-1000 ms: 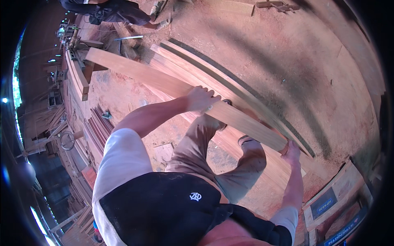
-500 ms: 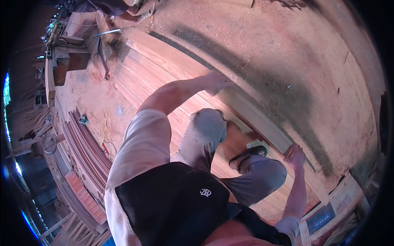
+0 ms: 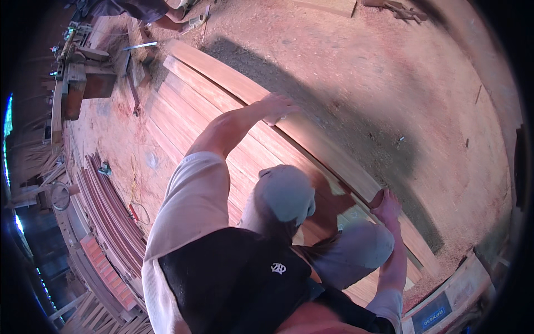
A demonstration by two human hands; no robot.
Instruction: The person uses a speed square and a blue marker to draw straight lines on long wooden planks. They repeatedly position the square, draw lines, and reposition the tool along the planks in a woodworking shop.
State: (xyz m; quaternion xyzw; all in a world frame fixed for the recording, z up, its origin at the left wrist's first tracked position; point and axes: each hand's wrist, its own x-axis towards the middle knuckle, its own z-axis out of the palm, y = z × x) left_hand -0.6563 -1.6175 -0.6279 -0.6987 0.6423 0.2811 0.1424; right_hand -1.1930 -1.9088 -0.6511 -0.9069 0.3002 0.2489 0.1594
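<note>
Fingers, left hand [image 3: 276,107]: clamped across the long plank [image 3: 217,69] from above, reaching toward its far edge, with the thumb side by the near edge.
Fingers, right hand [image 3: 387,208]: clamped around the right end of the same plank.
Long plank: along the far side of the boards, running from upper left to lower right, with a dark gap on its near side; whether it touches wood underneath I cannot tell.
Boards [image 3: 192,104]: lying side by side on the ground, between the long plank and the person, roughly parallel to it.
Knees: bent in grey trousers [image 3: 286,192], over the boards, between the arms.
Ground [image 3: 450,133]: reddish brown, dusty, with a broad shadow just beyond the long plank.
Left side: a bundle of thin reddish strips [image 3: 108,209], well apart from both hands.
Upper left: another person [image 3: 130,10], partly out of view.
Lower right: a box [image 3: 461,286] with a blue panel.
</note>
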